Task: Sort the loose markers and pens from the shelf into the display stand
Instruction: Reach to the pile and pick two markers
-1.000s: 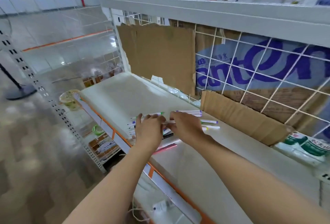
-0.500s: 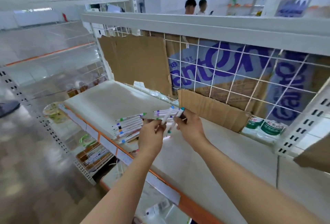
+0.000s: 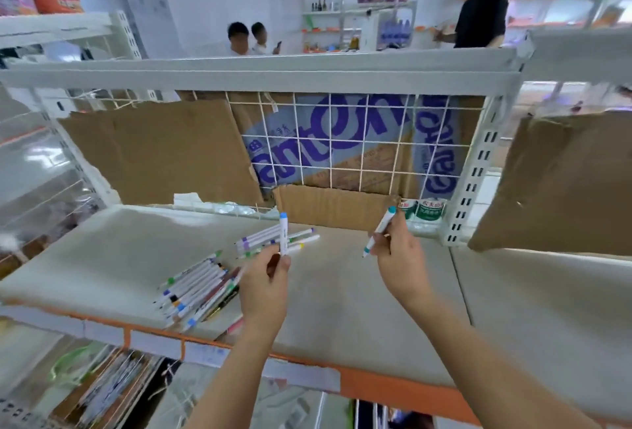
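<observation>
My left hand (image 3: pixel 265 283) grips a white marker with a blue cap (image 3: pixel 283 233), held upright above the shelf. To the right, my right hand (image 3: pixel 398 254) pinches a white marker with teal ends (image 3: pixel 379 232), tilted with its cap up. Several loose markers (image 3: pixel 196 286) lie in a row on the white shelf (image 3: pixel 342 309) near its front left. A smaller bunch of markers (image 3: pixel 273 238) lies further back, just behind my left hand. No display stand is in view.
Cardboard sheets (image 3: pixel 160 151) and a wire grid (image 3: pixel 345 141) back the shelf. A white upright post (image 3: pixel 473 172) stands at the right. The shelf's orange front edge (image 3: pixel 376 384) runs below my arms. People stand beyond the shelving. Goods fill the lower shelf (image 3: pixel 102 384).
Both hands have lifted off the marker pile and moved apart, each now holding one marker. The camera has tilted up and to the right.
</observation>
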A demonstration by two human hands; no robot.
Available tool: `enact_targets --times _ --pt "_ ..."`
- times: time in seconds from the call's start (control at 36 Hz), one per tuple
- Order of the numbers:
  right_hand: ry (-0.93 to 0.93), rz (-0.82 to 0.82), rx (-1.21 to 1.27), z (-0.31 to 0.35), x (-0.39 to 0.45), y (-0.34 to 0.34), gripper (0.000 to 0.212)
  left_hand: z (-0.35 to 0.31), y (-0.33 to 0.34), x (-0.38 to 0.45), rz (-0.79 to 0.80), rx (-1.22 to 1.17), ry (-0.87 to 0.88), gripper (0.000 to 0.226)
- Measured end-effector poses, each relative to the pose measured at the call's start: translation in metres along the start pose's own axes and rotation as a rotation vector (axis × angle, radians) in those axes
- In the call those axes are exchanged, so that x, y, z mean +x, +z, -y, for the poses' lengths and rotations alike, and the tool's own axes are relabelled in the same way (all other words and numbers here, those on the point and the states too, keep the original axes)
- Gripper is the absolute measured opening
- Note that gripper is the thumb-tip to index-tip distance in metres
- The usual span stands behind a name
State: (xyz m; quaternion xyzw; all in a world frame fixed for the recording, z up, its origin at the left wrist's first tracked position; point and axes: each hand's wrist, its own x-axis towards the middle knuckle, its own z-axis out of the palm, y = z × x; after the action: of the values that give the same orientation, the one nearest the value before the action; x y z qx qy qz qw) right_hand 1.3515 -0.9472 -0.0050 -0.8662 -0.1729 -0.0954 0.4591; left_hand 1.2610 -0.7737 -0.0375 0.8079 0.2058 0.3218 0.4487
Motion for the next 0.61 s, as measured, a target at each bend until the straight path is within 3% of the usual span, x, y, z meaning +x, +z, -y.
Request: enact_targets --times 0.28,0.61 --pt "0.137 -0.258 -0.238 -0.03 -0.047 -0.063 0.006 -0.013 0.041 -0.006 0.228 -0.198 0.028 0.01" --pt "0.255 -0.581 -0.332 -0.076 -0.122 -0.159 0.004 -0.074 0.104 -0.067 0.504 -0.229 0.185 0.007"
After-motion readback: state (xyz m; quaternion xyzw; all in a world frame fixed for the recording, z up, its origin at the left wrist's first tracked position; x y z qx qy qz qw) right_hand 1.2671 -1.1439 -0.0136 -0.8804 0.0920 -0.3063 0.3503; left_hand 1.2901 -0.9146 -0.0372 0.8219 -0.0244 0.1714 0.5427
